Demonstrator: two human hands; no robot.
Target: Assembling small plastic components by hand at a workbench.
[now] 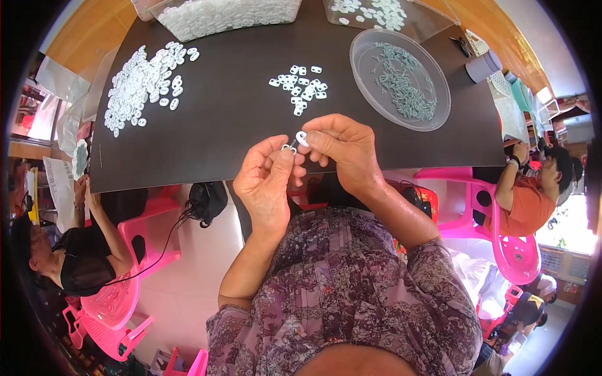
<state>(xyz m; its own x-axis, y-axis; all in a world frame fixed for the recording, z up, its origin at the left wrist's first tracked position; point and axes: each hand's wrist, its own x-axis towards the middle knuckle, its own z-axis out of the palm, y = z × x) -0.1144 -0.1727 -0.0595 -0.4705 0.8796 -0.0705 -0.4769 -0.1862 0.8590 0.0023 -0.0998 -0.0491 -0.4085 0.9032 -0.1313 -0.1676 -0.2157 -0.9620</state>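
Note:
My left hand (264, 182) pinches a small white plastic piece (289, 149) between thumb and fingers. Between the hands a thin dark grey part (294, 143) rises from that piece; too little shows to tell its kind. In my right hand (347, 150), thumb and forefinger grip a white oval plastic piece (302, 138) against the upper end of the thin part. Both hands meet just above the table's near edge. Beyond them lies a loose group of small white rectangular pieces with dark openings (303, 86).
On the dark table (219, 119), white oval pieces (141, 88) spread at the left. A shallow round tray (357, 81) at the right holds small grey-green parts (407, 84). Clear bins (182, 34) stand at the back. People sit on pink chairs at both sides.

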